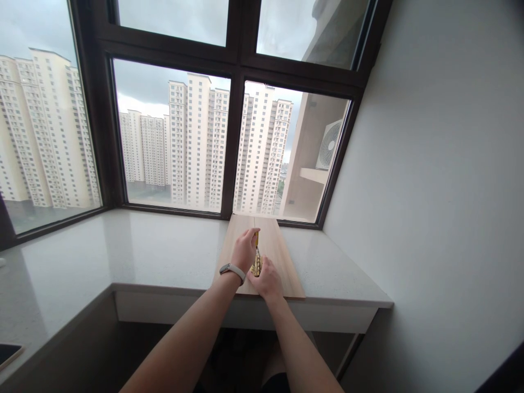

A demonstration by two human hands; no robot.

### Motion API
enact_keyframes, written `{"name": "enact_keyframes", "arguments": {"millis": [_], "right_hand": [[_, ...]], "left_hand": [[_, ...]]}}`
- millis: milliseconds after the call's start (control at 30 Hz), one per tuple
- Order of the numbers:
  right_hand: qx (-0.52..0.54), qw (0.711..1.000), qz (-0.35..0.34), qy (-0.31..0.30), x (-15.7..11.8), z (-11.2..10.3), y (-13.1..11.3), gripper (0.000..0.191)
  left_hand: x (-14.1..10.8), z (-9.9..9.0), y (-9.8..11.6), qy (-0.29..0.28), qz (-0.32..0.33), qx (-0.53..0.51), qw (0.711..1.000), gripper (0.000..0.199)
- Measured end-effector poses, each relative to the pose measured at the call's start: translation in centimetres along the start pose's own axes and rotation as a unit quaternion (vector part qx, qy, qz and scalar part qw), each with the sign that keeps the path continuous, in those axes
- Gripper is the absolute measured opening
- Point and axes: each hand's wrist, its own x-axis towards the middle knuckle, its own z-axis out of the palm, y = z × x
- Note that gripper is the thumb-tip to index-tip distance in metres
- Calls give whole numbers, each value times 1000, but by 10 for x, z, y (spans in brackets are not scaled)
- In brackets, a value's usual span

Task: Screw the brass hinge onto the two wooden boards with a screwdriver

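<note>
A wooden board (286,273) lies on the white windowsill counter, reaching from its front edge back to the window. On the board stands a small gold-coloured object (256,265) with a beaded look; its details are too small to tell. My left hand (244,248), with a light-banded watch (232,270) on the wrist, pinches a slim yellow and dark tool (256,238) just above the gold object, its lower end at the object's top. Around the object's right and lower sides, my right hand (266,277) closes its fingers and holds it against the board.
The white counter (164,245) extends left and right of the board. Dark-framed windows (237,71) rise behind it, and a pale wall (429,164) stands on the right. A dark flat object (9,353) shows at the lower left edge.
</note>
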Motion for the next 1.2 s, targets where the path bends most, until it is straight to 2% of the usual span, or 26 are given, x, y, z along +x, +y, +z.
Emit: {"name": "enact_keyframes", "arguments": {"millis": [167,467,767,967,1200], "right_hand": [[-4,1000,6,-5,-1,-3,-3,69],[-2,1000,17,-7,-1,-6,-7,71],[3,1000,2,1,-1,-5,-4,68],[-1,1000,7,-3,-1,-6,-6,67],[-6,1000,13,-10,-1,-5,-5,69]], "left_hand": [[0,-3,6,6,18,2,1000,22],[2,-7,3,23,0,28,999,9],[0,-1,4,10,-17,18,1000,23],[1,-4,6,20,7,19,1000,13],[3,-5,8,43,-10,29,999,2]]}}
